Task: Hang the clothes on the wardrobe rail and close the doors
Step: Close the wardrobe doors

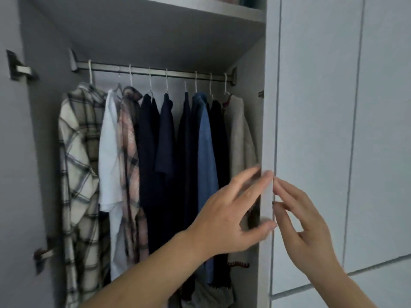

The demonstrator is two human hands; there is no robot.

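Several garments hang on white hangers from the metal rail (155, 72) inside the open wardrobe: a plaid shirt (77, 152) at the left, a white shirt (110, 152), dark tops, a blue shirt (206, 152) and a beige piece (241, 141) at the right. My left hand (224, 210) reaches across the clothes, its spread fingers and thumb touching the edge of the right door (269, 130). My right hand (304, 221) touches the same edge from the right side with straight fingertips. Neither hand holds clothing.
The left door (13, 174) stands open at the left, with hinges (21, 68) at top and bottom. A shelf (200, 10) runs above the rail. Closed grey panels (333, 130) fill the right. Crumpled fabric (206, 294) lies on the wardrobe floor.
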